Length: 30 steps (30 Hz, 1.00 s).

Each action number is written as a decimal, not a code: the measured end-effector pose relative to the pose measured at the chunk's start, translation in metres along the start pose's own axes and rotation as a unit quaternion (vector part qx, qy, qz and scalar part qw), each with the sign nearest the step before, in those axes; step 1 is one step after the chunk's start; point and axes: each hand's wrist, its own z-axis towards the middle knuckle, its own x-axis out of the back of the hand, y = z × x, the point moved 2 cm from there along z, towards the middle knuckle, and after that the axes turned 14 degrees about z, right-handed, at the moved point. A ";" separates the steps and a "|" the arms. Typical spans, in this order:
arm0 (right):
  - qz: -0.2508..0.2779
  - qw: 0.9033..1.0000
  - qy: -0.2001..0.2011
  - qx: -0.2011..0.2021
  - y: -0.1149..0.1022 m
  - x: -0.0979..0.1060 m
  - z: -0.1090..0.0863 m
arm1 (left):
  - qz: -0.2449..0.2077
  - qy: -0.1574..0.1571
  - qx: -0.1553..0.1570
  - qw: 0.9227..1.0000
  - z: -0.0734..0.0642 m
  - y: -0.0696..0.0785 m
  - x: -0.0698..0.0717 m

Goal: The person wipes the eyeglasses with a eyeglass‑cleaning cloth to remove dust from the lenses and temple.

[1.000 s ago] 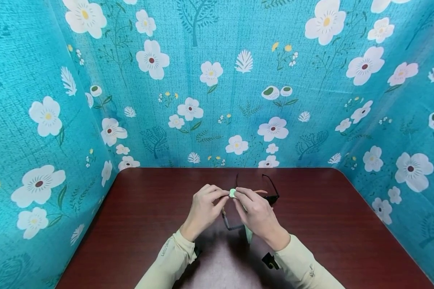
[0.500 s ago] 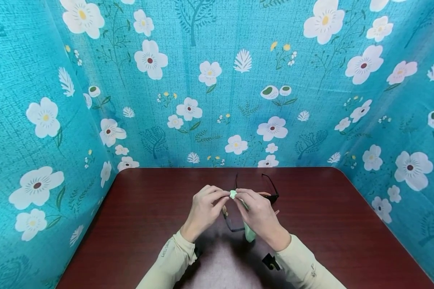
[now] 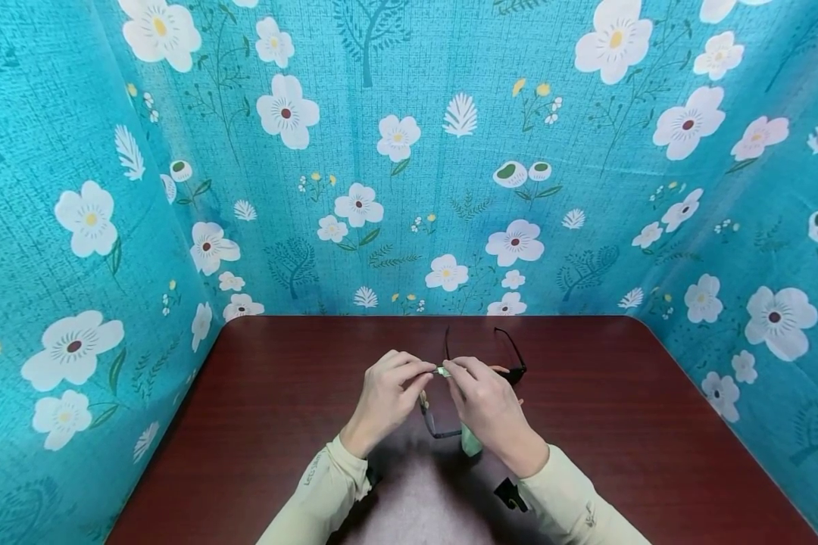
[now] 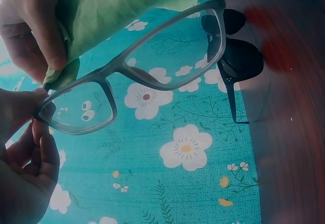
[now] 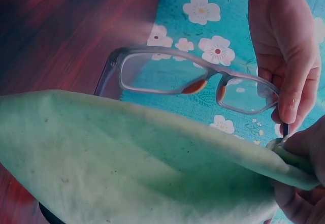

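Observation:
My left hand (image 3: 385, 390) pinches a pair of grey-framed eyeglasses (image 4: 167, 85) at one outer corner, where a temple arm meets the front. The clear lenses and brownish nose pads show in the right wrist view. My right hand (image 3: 487, 401) pinches a light green cloth (image 5: 127, 158) folded around that dark temple arm, close to the left fingertips. Below the right hand the rest of the cloth hangs down, covering much of the right wrist view. Most of the gripped temple is hidden by cloth and fingers. Both hands are held above the table.
Black sunglasses (image 3: 514, 375) lie on the dark red wooden table (image 3: 279, 424) beyond my right hand, their arms pointing to the back. A teal flowered curtain (image 3: 395, 189) encloses the table's back and sides. A black piece (image 3: 510, 493) sits at my right wrist.
The green cloth between my fingertips has twisted and now shows less. My right fingers have shifted slightly, and more cloth hangs below the hand. The left hand has barely moved.

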 end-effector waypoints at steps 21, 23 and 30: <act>-0.011 1.000 -0.019 -0.017 0.016 0.007 -0.006 | -0.014 -0.005 0.003 1.000 -0.003 -0.003 0.005; -0.013 1.000 -0.021 -0.018 0.017 0.008 -0.007 | -0.016 -0.005 0.003 1.000 -0.003 -0.003 0.006; -0.015 0.999 -0.031 -0.020 0.021 0.011 -0.009 | -0.017 -0.009 0.006 1.000 -0.005 -0.004 0.009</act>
